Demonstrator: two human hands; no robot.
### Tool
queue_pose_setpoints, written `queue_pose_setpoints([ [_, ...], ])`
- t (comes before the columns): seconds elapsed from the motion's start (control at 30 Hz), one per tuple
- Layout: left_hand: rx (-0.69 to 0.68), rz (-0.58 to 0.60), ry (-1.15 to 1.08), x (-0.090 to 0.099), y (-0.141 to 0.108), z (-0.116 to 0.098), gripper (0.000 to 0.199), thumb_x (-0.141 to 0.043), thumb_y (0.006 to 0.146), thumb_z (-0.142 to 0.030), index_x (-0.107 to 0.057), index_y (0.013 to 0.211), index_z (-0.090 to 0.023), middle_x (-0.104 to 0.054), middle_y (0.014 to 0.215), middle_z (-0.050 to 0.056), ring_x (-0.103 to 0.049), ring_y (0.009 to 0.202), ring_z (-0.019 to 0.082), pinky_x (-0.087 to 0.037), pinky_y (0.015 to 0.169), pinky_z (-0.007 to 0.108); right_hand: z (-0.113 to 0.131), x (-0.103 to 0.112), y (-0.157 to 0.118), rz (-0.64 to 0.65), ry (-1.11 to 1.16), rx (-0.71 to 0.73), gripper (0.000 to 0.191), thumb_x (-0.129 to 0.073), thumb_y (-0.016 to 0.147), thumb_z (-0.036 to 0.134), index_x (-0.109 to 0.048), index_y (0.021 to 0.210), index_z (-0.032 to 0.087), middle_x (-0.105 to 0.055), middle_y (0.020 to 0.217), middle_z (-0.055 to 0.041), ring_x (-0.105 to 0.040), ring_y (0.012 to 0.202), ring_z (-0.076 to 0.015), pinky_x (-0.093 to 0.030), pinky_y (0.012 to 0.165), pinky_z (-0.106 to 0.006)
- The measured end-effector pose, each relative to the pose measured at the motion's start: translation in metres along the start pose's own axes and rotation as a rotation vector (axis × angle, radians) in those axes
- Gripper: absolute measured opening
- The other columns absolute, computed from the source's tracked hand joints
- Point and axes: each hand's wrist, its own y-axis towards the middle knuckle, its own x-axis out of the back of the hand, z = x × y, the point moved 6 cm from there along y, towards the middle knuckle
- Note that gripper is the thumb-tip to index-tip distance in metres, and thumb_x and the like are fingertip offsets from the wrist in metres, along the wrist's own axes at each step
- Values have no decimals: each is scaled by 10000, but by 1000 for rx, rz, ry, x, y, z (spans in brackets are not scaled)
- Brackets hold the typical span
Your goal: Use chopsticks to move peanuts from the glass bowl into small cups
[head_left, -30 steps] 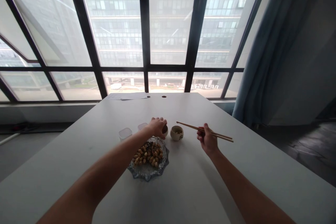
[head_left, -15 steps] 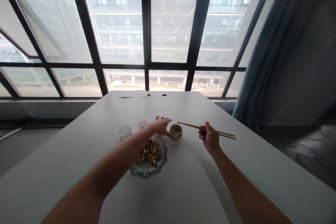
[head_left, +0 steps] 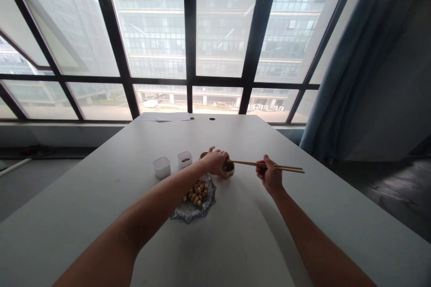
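L hand clamped on cup, R hand gripping chopsticks w/ tips at cup rim, glass dish near-L of cup, tabletop extending R of cup to table edge.

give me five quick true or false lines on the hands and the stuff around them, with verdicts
1. The right hand holds a pair of chopsticks. True.
2. The left hand rests on the glass dish. False: the left hand is on the marked cup.
3. Brown nut-like pieces lie in the glass dish. True.
4. Both plastic containers stand to the right of the marked cup. False: the plastic containers stand to its left.
5. A curtain hangs at the right of the view. True.
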Motion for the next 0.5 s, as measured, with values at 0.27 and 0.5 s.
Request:
queue_pose_setpoints([
  [0.27, 34, 111, -19, 0, 2, 5, 821, -768, 591, -649, -573, 1263, -218, -645, 1266, 142, -520, 1263, 335, -145, 1180, 508, 3, -2, -1, 17, -51, 19, 491, -736, 697, 608, -612, 557, 154, -549, 390, -15, -425, 294, -89, -269, 266, -204],
  [0.5, 21, -20, -85, 32, -33, 17, 718, -713, 745, -558, -508, 1362, -253, -548, 1440, 104, -419, 1384, 303, -150, 1187, 524, 9, -10, -14, 58, -204, 83, 596, -714, 687, 719, -680, 610, 130, -607, 433, -30, -459, 302, -89, -332, 292, -204],
])
